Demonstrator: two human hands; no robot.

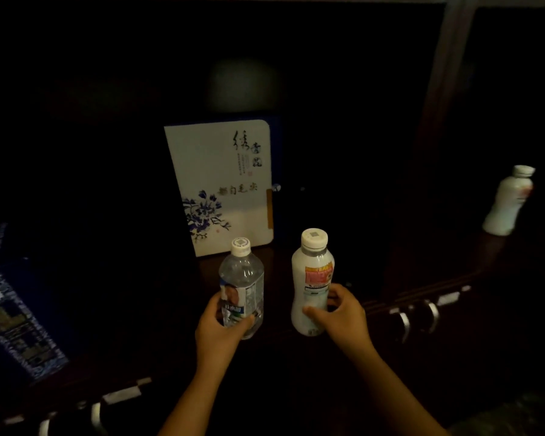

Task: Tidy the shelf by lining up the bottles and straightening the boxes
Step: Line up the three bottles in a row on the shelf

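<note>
Dark wooden shelf (pixel 296 256), dim light, only the centre readable. Landmark: white box with blue flower print (pixel 221 184), standing upright against the shelf back, calligraphy on its upper right part, slightly turned so its face angles toward the left.

Clear water bottle (pixel 241 286) stands just in front of the box's lower right corner, white cap on, blue and white label round the middle. Left hand (pixel 219 325) wraps its lower half, thumb across the label front, fingers behind; grasp closed on it. Whether the base touches the shelf cannot be told, the bottom is hidden by the hand.

White milk-drink bottle (pixel 311 283) sits to the right of the box and in front of it, near the water bottle but apart from it, upright, white cap, red and yellow label high on the body. Right hand (pixel 337 313) grips its narrow waist from the right, thumb on the front, fingers curled round the far side; closed on it.

Second white bottle (pixel 508 201) is well to the right of the box, past a vertical wooden divider (pixel 441 99), leaning left, no hand on it.

Blue patterned box (pixel 16 309) lies far left of the white box, at the shelf's front, skewed diagonally.

Metal ring pulls (pixel 416 316) hang on the front edge below, right of the box; more at lower left (pixel 96 413).
</note>
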